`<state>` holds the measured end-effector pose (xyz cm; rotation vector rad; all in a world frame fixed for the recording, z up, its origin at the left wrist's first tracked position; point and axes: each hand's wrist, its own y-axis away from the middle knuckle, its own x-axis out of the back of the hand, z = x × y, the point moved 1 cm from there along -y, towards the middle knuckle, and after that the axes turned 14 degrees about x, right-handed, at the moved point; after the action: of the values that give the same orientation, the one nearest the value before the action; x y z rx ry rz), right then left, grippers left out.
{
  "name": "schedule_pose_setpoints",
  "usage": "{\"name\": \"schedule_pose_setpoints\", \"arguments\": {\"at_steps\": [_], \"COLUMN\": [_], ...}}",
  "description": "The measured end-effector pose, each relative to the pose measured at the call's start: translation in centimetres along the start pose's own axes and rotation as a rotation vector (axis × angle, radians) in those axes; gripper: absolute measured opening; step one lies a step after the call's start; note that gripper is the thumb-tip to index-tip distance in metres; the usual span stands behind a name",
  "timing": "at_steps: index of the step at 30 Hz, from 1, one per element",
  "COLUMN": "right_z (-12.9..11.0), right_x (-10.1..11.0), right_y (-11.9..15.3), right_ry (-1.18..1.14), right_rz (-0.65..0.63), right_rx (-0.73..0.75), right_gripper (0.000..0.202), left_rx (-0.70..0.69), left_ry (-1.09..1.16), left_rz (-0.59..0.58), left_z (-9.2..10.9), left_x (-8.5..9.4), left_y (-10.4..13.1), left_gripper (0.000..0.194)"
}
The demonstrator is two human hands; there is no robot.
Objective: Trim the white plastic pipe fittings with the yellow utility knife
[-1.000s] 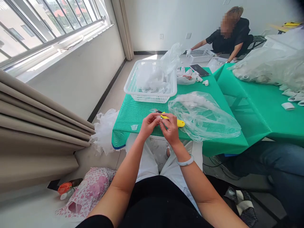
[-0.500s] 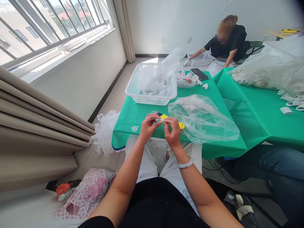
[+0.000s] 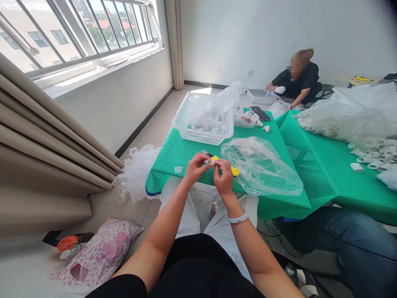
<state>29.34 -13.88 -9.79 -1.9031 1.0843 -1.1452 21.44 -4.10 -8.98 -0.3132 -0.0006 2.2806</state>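
Note:
Between thumb and fingers, my left hand [image 3: 195,168] holds a small white pipe fitting [image 3: 209,162], its round opening turned toward me. The fingertips of my right hand [image 3: 223,174] are pinched at the fitting's right edge; whether they grip the rim or a scrap on it is too small to tell. Just beyond my hands a yellow knife [image 3: 235,171] with a dark end lies on the green cloth [image 3: 167,153]. To its right rests a clear plastic bag [image 3: 263,169]. A small translucent piece [image 3: 178,169] lies left of my hands.
A white basket [image 3: 201,136] of plastic film stands at the back, near a dark phone [image 3: 259,113]. White fittings [image 3: 383,155] and large bags cover the right table. A person [image 3: 299,80] crouches beyond. Someone's jean-clad leg [image 3: 350,236] is at right.
The view has shifted slightly. My hands stay together at the fitting. The crouching person's gloved hand has drawn back from the basket on the floor toward the body.

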Motion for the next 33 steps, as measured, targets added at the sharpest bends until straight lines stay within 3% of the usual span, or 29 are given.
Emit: {"name": "schedule_pose_setpoints", "arguments": {"at_steps": [3, 8, 10, 12, 16, 19, 23, 26, 33], "right_z": [0.6, 1.6, 1.7, 1.6, 0.6, -0.6, -1.0, -0.9, -1.5], "right_x": [0.0, 0.1, 0.6, 1.6, 4.3, 5.1, 4.3, 3.6, 3.5], "right_y": [-0.8, -3.3, -4.4, -5.3, -5.8, -4.8, -3.0, -2.4, -2.8], "right_ry": [0.162, 0.464, 0.452, 0.379, 0.022, -0.244, -0.245, -0.178, -0.243], "right_rz": [-0.185, -0.776, -0.898, -0.877, -0.690, -0.693, -0.589, -0.535, -0.594], "right_rx": [-0.086, -0.200, -0.193, -0.204, -0.362, -0.421, -0.404, -0.418, -0.436], "right_gripper": [0.026, 0.026, 0.029, 0.031, 0.039, 0.038, 0.024, 0.024, 0.021], "left_rx": [0.091, 0.227, 0.272, 0.312, 0.359, 0.373, 0.373, 0.372, 0.392], "left_ry": [0.067, 0.138, 0.147, 0.162, 0.194, 0.178, 0.187, 0.186, 0.217], "left_rz": [-0.018, -0.064, -0.071, -0.073, -0.075, -0.098, -0.154, -0.166, -0.197], "left_z": [0.2, 0.4, 0.5, 0.6, 0.6, 0.4, 0.5, 0.8, 1.2], "left_x": [0.0, 0.3, 0.5, 0.6, 0.6, 0.6, 0.7, 0.7, 0.6], "left_y": [0.1, 0.1, 0.0, 0.0, -0.2, -0.4, -0.4, -0.3, -0.2], "left_gripper": [0.030, 0.042, 0.040, 0.040, 0.040, 0.036, 0.038, 0.036, 0.028]}}
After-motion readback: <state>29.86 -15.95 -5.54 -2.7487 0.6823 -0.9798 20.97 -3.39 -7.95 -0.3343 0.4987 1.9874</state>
